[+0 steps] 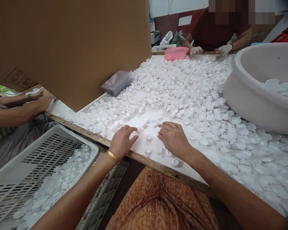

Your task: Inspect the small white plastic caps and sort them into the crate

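Observation:
My left hand (123, 142), with a gold bangle at the wrist, hovers at the table's near edge. Its thumb and forefinger are apart, and no piece shows between them. To its right, my right hand (174, 138) reaches over the tabletop with its fingers stretched out and nothing visibly gripped. Between and below the hands lie several small white cup-shaped plastic pieces, among them one upright piece (149, 137) and another near the edge (176, 162). What lies under my right palm is hidden.
A broad heap of white pieces (182, 86) covers the table beyond. A big white tub (252, 99) stands right, a cardboard box (86, 44) left. A slatted basket (88, 140) sits below. One co-worker's gloved hands (224, 50) are opposite; another's hand (46, 97) is at left.

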Demonstrator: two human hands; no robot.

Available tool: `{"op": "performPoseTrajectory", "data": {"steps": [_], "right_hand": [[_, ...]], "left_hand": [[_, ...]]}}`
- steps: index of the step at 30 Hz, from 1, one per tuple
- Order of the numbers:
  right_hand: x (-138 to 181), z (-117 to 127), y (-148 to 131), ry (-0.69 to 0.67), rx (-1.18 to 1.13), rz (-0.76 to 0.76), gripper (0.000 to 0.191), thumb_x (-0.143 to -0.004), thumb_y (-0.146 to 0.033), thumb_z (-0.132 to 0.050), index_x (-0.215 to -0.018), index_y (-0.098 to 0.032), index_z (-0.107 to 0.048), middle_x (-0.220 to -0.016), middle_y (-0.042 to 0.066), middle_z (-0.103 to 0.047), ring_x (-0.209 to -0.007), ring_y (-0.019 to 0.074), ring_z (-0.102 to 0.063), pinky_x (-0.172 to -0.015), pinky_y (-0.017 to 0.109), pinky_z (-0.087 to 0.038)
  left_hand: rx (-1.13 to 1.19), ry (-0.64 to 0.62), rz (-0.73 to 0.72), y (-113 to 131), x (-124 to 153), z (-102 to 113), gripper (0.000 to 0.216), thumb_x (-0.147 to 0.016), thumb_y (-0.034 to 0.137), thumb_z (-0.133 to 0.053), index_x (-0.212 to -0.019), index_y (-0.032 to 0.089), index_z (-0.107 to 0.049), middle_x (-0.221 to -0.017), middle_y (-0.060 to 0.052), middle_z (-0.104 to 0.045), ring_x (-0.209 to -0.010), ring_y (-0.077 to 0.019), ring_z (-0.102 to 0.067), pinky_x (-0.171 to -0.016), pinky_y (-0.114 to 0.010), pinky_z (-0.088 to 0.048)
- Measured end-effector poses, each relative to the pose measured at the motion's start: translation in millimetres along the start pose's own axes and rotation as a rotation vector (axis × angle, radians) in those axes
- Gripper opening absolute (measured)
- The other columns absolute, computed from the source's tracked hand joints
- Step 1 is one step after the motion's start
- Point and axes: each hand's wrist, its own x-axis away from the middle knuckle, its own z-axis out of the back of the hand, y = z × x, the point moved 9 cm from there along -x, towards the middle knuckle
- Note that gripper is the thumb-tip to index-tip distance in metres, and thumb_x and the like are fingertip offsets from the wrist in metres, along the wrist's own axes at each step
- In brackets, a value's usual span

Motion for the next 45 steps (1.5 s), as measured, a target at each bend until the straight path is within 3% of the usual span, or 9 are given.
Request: {"op": "performPoseTrajectory", "data": {"steps": [7,14,17,25,28,32,36,41,45], "right_hand": [[-17,-28,13,-0.235,-0.153,-0.187,0.022,-0.085,-0.015,-0.042,-0.079,-0.019,-0.063,-0.118,0.005,-0.060,-0.116,0.0238,-0.041,-0.088,0.042,-0.029],[-13,-18,17,-0.063,0.010,-0.224,0.017,-0.085,-0.020,-0.047,-0.078,-0.017,-0.063,-0.103,0.007,-0.061,-0.106,0.0214,-0.044,-0.087,0.038,-0.025],[-14,-10,19,0.001,0.057,-0.224,0.015,-0.085,-0.019,-0.047,-0.081,-0.018,-0.062,-0.095,0.006,-0.061,-0.100,0.0206,-0.046,-0.085,0.036,-0.025],[-14,-26,15,-0.121,0.021,-0.169,0.014,-0.080,-0.016,-0.053,-0.070,-0.019,-0.062,-0.087,0.003,-0.061,-0.096,0.0197,-0.047,-0.083,0.036,-0.024],[-14,-18,14,-0.057,0.021,-0.177,0.009,-0.081,-0.018,-0.054,-0.080,-0.021,-0.062,-0.088,0.003,-0.061,-0.094,0.0189,-0.048,-0.084,0.035,-0.024],[-23,-7,9,0.057,0.151,-0.118,0.028,-0.081,-0.015,-0.055,-0.108,-0.024,-0.058,-0.102,0.006,-0.058,-0.097,0.0209,-0.047,-0.084,0.036,-0.024],[-31,-12,8,0.062,0.266,-0.055,0.021,-0.082,-0.012,-0.053,-0.097,-0.023,-0.063,-0.106,0.008,-0.056,-0.101,0.0230,-0.045,-0.082,0.037,-0.024],[-28,-9,30,0.059,0.112,-0.185,0.012,-0.085,-0.020,-0.052,-0.084,-0.020,-0.064,-0.099,0.006,-0.059,-0.098,0.0209,-0.046,-0.081,0.034,-0.027],[-22,-15,44,-0.073,-0.115,-0.292,0.018,-0.086,-0.021,-0.046,-0.079,-0.020,-0.063,-0.083,0.003,-0.063,-0.087,0.0184,-0.050,-0.073,0.030,-0.029]], "left_hand": [[0.138,-0.054,0.031,-16,-27,-18,0.022,-0.076,0.020,-0.052,-0.097,0.019,-0.060,-0.077,-0.001,-0.057,-0.071,-0.0148,-0.054,-0.069,-0.027,-0.041],[0.678,-0.452,0.272,-29,-9,-45,0.032,-0.066,0.036,-0.059,-0.088,0.013,-0.060,-0.064,0.001,-0.056,-0.056,-0.0119,-0.050,-0.050,-0.022,-0.037],[0.563,-0.415,0.252,-34,-15,-39,0.031,-0.065,0.036,-0.057,-0.085,0.013,-0.063,-0.067,-0.001,-0.059,-0.057,-0.0122,-0.051,-0.052,-0.023,-0.037],[0.581,-0.424,0.311,-46,-18,-40,0.036,-0.073,0.035,-0.046,-0.094,0.012,-0.064,-0.052,0.002,-0.050,-0.050,-0.0116,-0.046,-0.047,-0.022,-0.033],[0.485,-0.395,0.276,-45,-12,-37,0.035,-0.073,0.032,-0.047,-0.099,0.014,-0.062,-0.054,0.002,-0.052,-0.052,-0.0125,-0.048,-0.049,-0.022,-0.036],[0.235,-0.180,0.170,-35,-21,-21,0.025,-0.073,0.027,-0.051,-0.095,0.019,-0.062,-0.076,-0.001,-0.059,-0.063,-0.0136,-0.053,-0.061,-0.025,-0.041],[0.097,-0.016,0.061,-15,-44,-18,0.029,-0.074,0.029,-0.057,-0.102,0.021,-0.056,-0.094,-0.003,-0.057,-0.068,-0.0136,-0.055,-0.066,-0.027,-0.043],[0.036,-0.080,0.059,-5,-62,-30,0.026,-0.076,0.028,-0.053,-0.100,0.018,-0.058,-0.090,-0.004,-0.063,-0.079,-0.0175,-0.059,-0.069,-0.027,-0.043],[-0.146,-0.262,0.011,3,-54,-27,0.030,-0.080,0.030,-0.044,-0.100,0.019,-0.062,-0.092,-0.006,-0.066,-0.086,-0.0228,-0.060,-0.073,-0.031,-0.043]]}}
